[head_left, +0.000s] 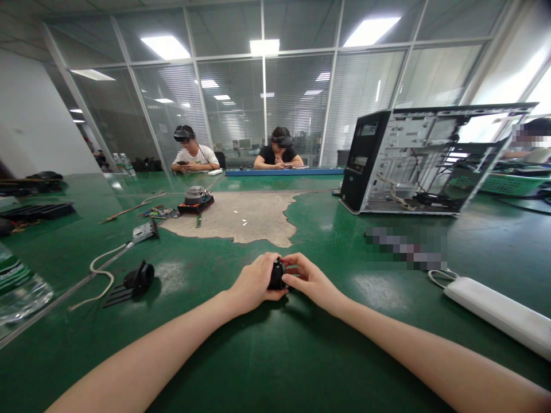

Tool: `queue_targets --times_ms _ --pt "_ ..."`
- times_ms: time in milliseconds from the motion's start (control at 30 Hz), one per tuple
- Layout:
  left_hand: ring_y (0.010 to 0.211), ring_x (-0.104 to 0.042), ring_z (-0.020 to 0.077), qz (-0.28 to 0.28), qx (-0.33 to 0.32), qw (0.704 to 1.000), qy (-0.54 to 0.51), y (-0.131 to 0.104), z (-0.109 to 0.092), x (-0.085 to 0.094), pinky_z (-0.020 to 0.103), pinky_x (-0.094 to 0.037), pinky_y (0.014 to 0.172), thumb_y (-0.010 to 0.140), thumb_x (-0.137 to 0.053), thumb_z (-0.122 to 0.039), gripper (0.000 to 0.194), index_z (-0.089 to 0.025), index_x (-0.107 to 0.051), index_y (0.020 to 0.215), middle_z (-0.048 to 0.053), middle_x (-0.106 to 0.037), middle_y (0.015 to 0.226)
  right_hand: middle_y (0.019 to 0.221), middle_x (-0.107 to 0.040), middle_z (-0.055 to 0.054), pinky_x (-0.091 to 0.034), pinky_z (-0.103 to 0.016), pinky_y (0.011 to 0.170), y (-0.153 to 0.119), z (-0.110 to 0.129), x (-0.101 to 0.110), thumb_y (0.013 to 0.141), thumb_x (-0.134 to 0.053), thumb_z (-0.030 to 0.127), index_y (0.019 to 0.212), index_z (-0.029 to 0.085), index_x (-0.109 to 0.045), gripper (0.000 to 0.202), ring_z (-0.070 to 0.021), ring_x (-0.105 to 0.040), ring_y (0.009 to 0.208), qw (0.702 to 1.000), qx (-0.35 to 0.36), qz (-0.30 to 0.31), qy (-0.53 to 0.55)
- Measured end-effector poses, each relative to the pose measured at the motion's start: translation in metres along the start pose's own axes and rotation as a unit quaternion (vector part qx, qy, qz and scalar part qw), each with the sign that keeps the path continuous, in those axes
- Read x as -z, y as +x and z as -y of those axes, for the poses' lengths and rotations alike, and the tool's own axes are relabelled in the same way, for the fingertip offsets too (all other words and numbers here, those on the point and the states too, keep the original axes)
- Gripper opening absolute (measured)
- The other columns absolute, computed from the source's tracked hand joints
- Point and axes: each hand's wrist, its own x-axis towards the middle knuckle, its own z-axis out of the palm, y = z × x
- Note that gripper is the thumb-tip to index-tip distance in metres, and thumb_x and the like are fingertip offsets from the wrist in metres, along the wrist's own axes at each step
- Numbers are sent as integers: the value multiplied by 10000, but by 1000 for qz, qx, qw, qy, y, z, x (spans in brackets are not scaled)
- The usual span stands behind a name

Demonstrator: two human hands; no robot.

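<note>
Nearer than the computer case [402, 163] and left of it, the left hand [256, 277] clasps a black part [276, 276], the right hand [311, 277] pinching its end; uneven finger pressure could let it slip

1. Open-sided PC case [413, 163] standing on the green surface [275, 367], kinda hard to miss lol
2. Long white block [495, 310], right edge
3. Clear plastic bottle [21, 289], far left, partly cut off
4. Two people [196, 156] sitting across, both wearing headgear
</note>
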Motion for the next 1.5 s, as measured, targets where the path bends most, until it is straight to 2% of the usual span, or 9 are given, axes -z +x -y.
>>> queue_targets --times_ms 233,400,667,833,1033,1300,1500 --pt "921 -497 225 2 -5 1000 1 0 -2 2 351 -442 729 642 -610 -311 544 -205 -327 1094 60 -487 1022 923 -519 -16 -458 -295 720 -2 0 2 698 -617 251 906 203 -471 259 -171 -533 918 999 12 25 17" --pt "929 -493 228 2 -5 1000 9 0 -3 3 354 -445 737 644 -616 -325 552 -201 -321 1094 63 -483 1033 911 -516 -12 -454 -294 733 -2 1 1 725 -586 264 870 199 -484 188 -159 -535 899 1000 12 7 15" --pt "942 -488 236 0 -7 1000 8 0 -1 1 362 -443 748 651 -611 -342 561 -194 -309 1101 72 -482 1040 972 -522 -38 -454 -328 762 0 -3 1 726 -579 286 983 206 -469 291 -164 -538 897 1000 -4 10 -4" --pt "923 -496 230 3 -1 1000 3 0 -2 2 354 -440 728 643 -611 -309 548 -210 -321 1097 62 -485 1029 916 -519 -16 -450 -302 747 -2 2 1 696 -615 258 911 198 -464 270 -162 -532 908 999 8 30 14" --pt "931 -494 230 0 -4 1000 -3 0 -2 2 357 -438 737 640 -611 -326 552 -208 -325 1098 63 -484 1033 914 -507 -9 -454 -298 742 -3 3 0 712 -599 283 839 202 -476 194 -163 -525 921 1000 11 9 24" --pt "944 -491 234 -4 -6 1000 4 0 0 0 365 -439 755 645 -611 -330 565 -201 -314 1108 70 -485 1042 965 -521 -35 -457 -317 760 -1 0 1 721 -590 276 977 207 -467 292 -161 -534 901 1000 -7 11 -3" --pt "924 -498 226 0 -6 1000 10 0 -2 2 351 -444 733 644 -611 -303 543 -194 -322 1092 65 -485 1032 901 -517 -13 -455 -283 707 -3 2 0 699 -614 241 887 200 -469 241 -170 -529 920 999 6 21 28"
